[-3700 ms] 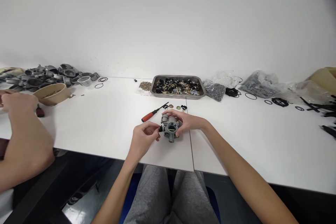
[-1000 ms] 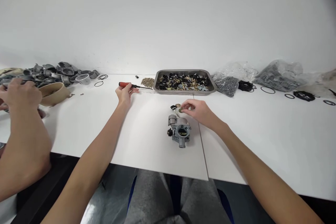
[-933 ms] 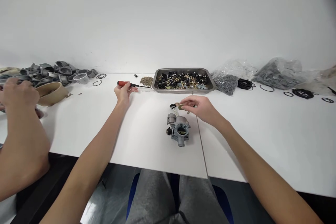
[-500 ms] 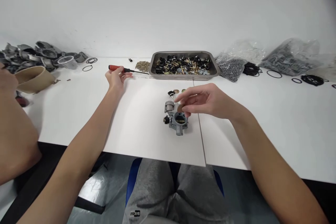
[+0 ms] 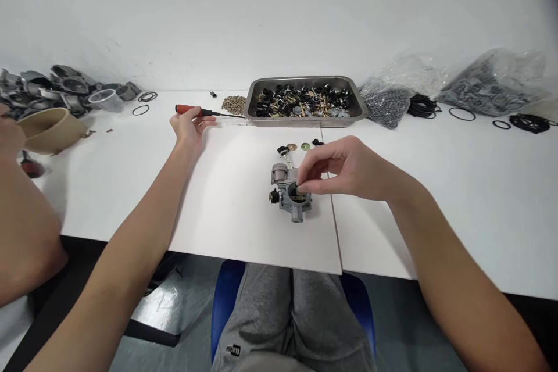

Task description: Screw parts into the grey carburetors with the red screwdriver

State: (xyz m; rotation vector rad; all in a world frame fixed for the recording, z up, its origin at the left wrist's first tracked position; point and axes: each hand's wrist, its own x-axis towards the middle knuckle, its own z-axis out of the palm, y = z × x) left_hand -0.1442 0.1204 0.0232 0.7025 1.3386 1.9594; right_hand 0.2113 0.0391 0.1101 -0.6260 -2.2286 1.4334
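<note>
While the left hand, in the upper left of the frame's middle, holds a red-handled screwdriver with some fingers curled and others stretched out to the right, the right hand bends in from the right with its thumb and forefinger drawn together. It pinches a small disc, mostly hidden by the fingertips, at the round opening of a grey carburettor. The carburettor sits on the white table, just below the centre of the frame, with a black knob on its left side. The screwdriver's dark shaft points right, toward the metal tray in the upper middle, which is filled with black and brass parts.

Directly above the carburettor in the frame are a black-headed screw and 2 more discs, a copper-coloured disc and a green disc. A heap of brass pieces is just left of the tray. Grey castings and a tan bowl occupy the upper left, and 2 clear bags of small parts are at upper right. At the left edge, another person's arm shows.
</note>
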